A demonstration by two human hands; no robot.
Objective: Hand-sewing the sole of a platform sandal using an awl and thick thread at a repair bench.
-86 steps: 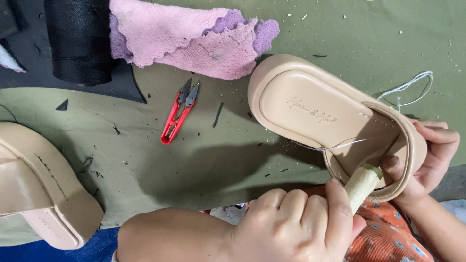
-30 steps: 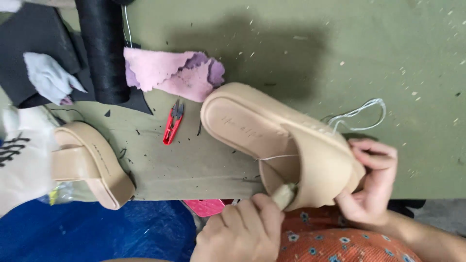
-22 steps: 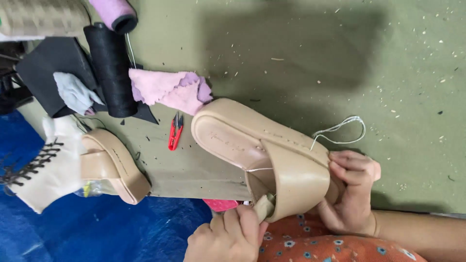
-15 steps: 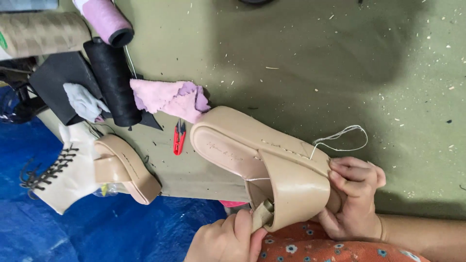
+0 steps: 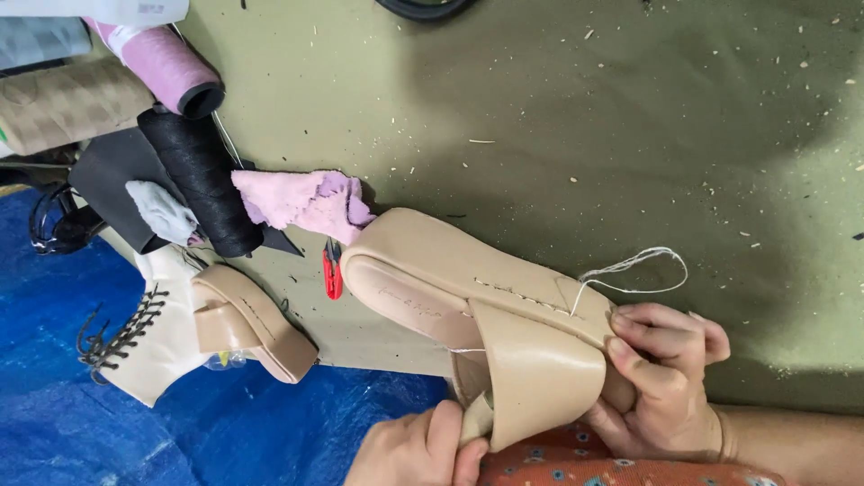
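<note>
At lower centre of the frame, the right hand [image 5: 666,382] is clamping the beige platform sandal [image 5: 477,306]; left hand [image 5: 418,450] fingers are pinching a tool handle [image 5: 477,419]. A slip risks snapping the white thread [image 5: 630,267].

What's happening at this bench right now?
A person is hand-stitching a beige sandal tipped on its side on the green table. The right hand grips its sole edge, where white thread loops out. The left hand holds a tool handle at the strap. Red snips lie nearby.
</note>
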